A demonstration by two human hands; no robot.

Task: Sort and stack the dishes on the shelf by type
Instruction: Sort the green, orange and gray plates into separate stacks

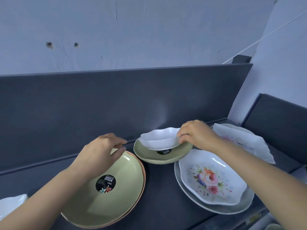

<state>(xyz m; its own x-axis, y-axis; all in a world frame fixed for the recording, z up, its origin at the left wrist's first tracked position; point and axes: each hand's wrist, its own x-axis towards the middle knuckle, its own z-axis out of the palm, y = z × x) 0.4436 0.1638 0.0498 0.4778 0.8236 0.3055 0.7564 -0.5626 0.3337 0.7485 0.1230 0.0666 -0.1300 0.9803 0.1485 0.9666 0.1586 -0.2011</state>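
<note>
In the head view, the right hand (196,134) sits right of centre, its fingers pinched on the right edge of a small white wavy-rimmed dish (159,140). That dish rests tilted inside a small green bowl (166,154), covering most of the black sticker on the bowl's floor. The bowl stands on the dark grey shelf (159,188), close to the shelf's back wall.

The left hand (101,153) is left of centre, fingers loosely curled and partly spread, lying over the far rim of a large green plate (106,196); whether it grips the rim or only touches it cannot be told. The plate carries a round black sticker (105,183) reading "SIMPLE DESIGN" and sits on a pinkish-orange plate (144,178), of which only a thin edge shows at the right side.

At lower right, a white floral dish (211,178) with a wavy rim lies in a larger grey-white plate (232,209). Its upper edge is just beside the small green bowl. Further to the right, behind the right forearm, another floral dish (245,143) rests tilted on a pale plate (232,125). At the lower left edge of the frame a white dish (11,205) is partly cut off.
</note>
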